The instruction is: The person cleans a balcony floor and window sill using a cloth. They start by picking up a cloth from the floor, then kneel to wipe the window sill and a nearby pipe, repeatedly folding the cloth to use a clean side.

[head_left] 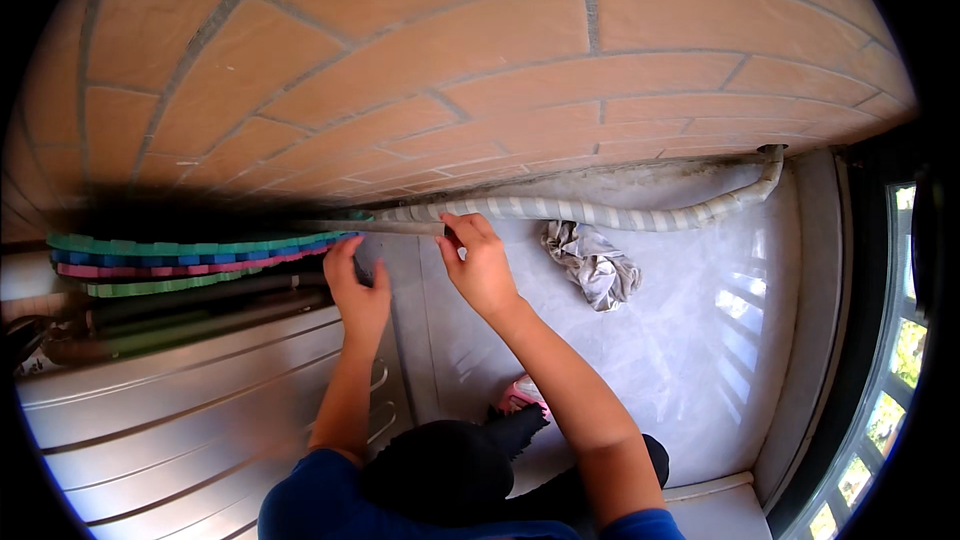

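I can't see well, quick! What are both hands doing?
Left hand: touching the stacked foam mats' end, grip unclear.
Right hand: pinching the striped hose.

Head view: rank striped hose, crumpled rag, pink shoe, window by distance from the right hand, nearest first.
1. Striped hose: the right hand has its fingertips on the hose's near end, along the brick wall.
2. Crumpled rag: on the floor just to the hand's right.
3. Pink shoe: below the hand, beside the forearm.
4. Window: far right edge.

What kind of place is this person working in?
Probably a home balcony or utility nook: a brick-tiled wall, a pale tiled floor with a striped drain hose, and a railed window.
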The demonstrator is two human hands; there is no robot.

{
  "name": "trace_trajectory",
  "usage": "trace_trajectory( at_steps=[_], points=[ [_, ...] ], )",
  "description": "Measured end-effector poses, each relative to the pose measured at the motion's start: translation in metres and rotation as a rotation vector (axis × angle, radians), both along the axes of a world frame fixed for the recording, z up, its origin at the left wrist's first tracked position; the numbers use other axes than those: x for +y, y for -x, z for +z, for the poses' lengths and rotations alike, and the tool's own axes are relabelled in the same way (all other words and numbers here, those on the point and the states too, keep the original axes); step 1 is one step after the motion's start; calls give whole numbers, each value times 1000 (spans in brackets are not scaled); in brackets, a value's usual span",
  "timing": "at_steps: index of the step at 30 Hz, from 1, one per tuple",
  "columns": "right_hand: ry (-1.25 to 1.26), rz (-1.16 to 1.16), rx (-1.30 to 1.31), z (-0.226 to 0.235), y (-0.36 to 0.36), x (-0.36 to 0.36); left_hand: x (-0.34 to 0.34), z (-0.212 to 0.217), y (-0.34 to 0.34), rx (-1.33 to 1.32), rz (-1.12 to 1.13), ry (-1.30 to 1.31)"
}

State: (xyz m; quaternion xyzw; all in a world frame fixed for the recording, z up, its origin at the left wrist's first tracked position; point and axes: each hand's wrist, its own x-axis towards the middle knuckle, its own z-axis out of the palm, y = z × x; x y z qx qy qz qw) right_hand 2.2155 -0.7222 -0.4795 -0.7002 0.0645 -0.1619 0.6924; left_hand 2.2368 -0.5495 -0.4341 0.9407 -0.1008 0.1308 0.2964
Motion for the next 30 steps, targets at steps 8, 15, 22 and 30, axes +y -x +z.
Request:
trace_trajectory(
  at_steps=[8, 15, 22, 30],
  points=[
    [-540, 321, 126, 5, 20, -4, -65, 24, -15, -126, -450, -347],
    [-600, 212, 209, -20, 36, -13, -69, 17, -27, -136, -402, -222],
    [-749, 187, 491, -47, 111, -53, -48, -6, -61, -74, -300, -231],
    [-822, 39, 622, -48, 158, -82, -38, -61, -82, -15, -273, -429]
  ],
)
